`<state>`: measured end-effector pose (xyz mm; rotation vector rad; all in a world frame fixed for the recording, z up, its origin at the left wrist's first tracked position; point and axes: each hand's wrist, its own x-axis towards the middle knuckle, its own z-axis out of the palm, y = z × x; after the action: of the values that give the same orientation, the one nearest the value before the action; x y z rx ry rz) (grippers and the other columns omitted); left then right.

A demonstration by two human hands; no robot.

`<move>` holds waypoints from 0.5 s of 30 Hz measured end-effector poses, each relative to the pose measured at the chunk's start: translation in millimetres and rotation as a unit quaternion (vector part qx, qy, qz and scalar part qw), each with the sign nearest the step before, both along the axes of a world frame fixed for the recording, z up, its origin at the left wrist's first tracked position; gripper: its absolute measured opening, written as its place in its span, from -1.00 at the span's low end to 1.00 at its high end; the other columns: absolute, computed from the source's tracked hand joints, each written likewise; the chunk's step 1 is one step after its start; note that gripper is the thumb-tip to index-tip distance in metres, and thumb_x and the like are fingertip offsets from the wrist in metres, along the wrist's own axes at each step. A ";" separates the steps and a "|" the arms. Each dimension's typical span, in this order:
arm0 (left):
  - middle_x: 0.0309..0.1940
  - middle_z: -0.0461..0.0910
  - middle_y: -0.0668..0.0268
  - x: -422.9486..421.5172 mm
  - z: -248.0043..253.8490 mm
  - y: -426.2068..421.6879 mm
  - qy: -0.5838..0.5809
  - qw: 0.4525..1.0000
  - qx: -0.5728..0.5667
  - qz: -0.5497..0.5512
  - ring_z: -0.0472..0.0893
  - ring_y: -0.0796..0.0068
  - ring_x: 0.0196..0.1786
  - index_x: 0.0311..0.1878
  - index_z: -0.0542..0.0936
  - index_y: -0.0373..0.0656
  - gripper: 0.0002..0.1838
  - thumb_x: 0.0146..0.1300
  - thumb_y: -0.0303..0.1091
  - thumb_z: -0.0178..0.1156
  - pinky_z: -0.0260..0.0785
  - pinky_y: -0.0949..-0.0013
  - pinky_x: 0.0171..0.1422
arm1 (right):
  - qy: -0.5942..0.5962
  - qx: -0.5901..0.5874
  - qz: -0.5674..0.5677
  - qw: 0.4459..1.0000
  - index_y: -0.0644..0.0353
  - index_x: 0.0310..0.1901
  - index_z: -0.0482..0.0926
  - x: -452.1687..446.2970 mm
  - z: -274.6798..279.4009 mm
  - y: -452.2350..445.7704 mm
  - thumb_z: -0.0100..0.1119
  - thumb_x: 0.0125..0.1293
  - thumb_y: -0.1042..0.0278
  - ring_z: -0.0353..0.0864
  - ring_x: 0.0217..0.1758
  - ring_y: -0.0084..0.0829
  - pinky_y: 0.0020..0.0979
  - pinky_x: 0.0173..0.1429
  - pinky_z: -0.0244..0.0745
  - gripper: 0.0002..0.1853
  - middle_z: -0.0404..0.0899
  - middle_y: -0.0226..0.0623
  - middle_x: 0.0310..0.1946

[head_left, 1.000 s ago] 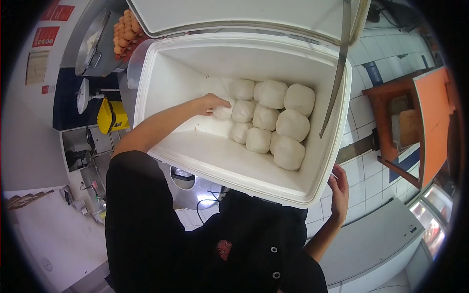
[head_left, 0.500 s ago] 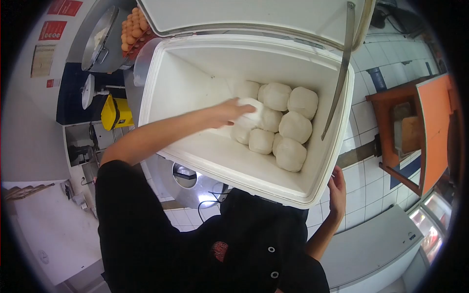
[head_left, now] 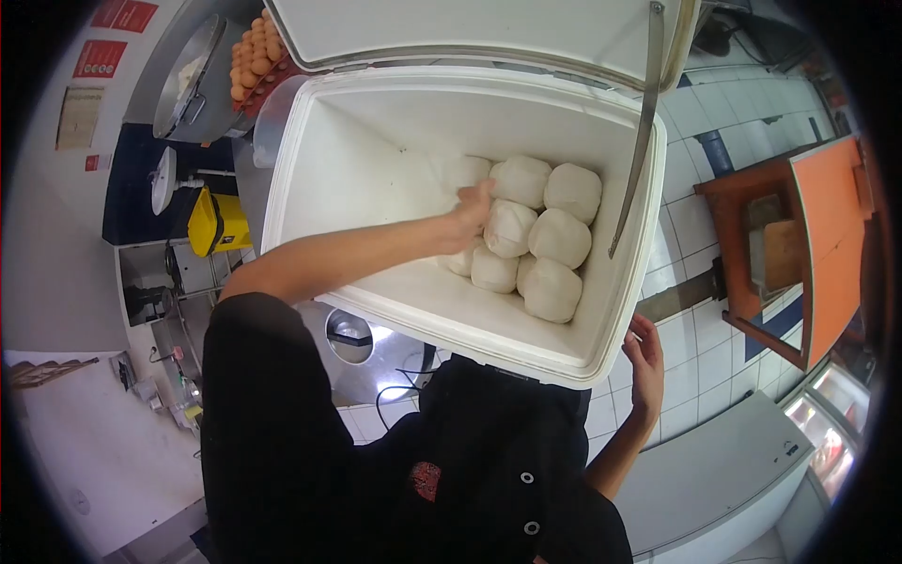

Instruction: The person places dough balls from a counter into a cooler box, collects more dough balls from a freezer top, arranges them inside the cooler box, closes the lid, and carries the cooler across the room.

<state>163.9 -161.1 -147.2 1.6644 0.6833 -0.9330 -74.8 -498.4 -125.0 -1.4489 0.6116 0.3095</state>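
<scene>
Several round white dough balls sit piled at the right end of a white cooler box, some on top of others. My left hand reaches inside from the left, pressed to the left side of one ball. Its fingers look partly stretched, slightly blurred, and not wrapped round the ball. Part of the pile lies behind this hand and forearm. Outside the box, by its lower right corner, my right hand is open, fingers loosely bent near the rim; whether they touch it I cannot tell.
The raised lid leans back, with a metal stay at the right. Eggs on a tray and a large metal pot stand behind left. An orange table is at the right, near a white chest.
My left hand has shifted slightly, and the ball beside it has moved right against the others. My right hand's fingers have loosened a little at the box corner. The view has shifted slightly.
</scene>
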 end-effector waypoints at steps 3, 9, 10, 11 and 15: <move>0.43 0.16 0.02 21.0 -3.4 49.1 0.037 0.998 0.042 0.024 0.24 0.10 0.45 0.57 -0.02 -0.15 0.05 0.23 0.27 0.21 0.18 -0.13 0.49 | 0.001 -0.008 0.004 1.000 0.22 0.38 0.43 1.4 13.9 4.6 0.25 0.51 0.25 0.49 0.34 -0.33 -0.31 0.46 0.34 -0.50 0.53 -0.11 0.27; 0.37 0.27 0.04 -6.7 -40.2 82.3 0.235 0.955 0.065 -0.170 0.41 0.11 0.35 0.46 0.25 -0.17 -0.04 0.09 -0.01 0.50 0.28 0.03 0.39 | -0.001 -0.021 0.001 1.000 0.21 0.37 0.44 -14.6 9.9 4.2 0.25 0.50 0.26 0.49 0.35 -0.32 -0.29 0.46 0.33 -0.51 0.53 -0.13 0.26; 0.39 0.27 0.02 -9.6 -43.5 80.3 0.251 0.938 0.066 -0.229 0.42 0.12 0.37 0.44 0.30 -0.17 -0.08 0.07 -0.06 0.54 0.30 0.09 0.37 | 0.001 -0.022 -0.001 1.000 0.21 0.37 0.44 -17.5 10.0 5.0 0.25 0.50 0.26 0.49 0.35 -0.32 -0.29 0.46 0.33 -0.51 0.53 -0.13 0.26; 0.47 0.27 0.00 -8.5 -45.2 80.3 0.251 0.942 0.071 -0.213 0.39 0.11 0.47 0.45 0.34 -0.18 -0.08 0.08 -0.06 0.55 0.30 0.16 0.37 | 0.002 -0.023 -0.005 1.000 0.21 0.37 0.44 -20.3 9.6 6.0 0.25 0.50 0.26 0.49 0.34 -0.33 -0.29 0.45 0.34 -0.51 0.53 -0.13 0.26; 0.37 0.37 0.10 -10.8 -59.3 80.1 0.245 0.943 0.089 -0.206 0.49 0.20 0.33 0.42 0.38 -0.18 -0.10 0.06 -0.05 0.56 0.33 0.17 0.29 | 0.013 -0.011 -0.033 0.999 0.20 0.37 0.45 -33.0 3.6 7.3 0.26 0.49 0.26 0.49 0.32 -0.35 -0.28 0.45 0.34 -0.51 0.53 -0.15 0.26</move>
<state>153.2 -80.9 -206.5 1.7836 0.7763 -1.6640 -107.9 -491.1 -121.4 -1.4454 0.6846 0.2713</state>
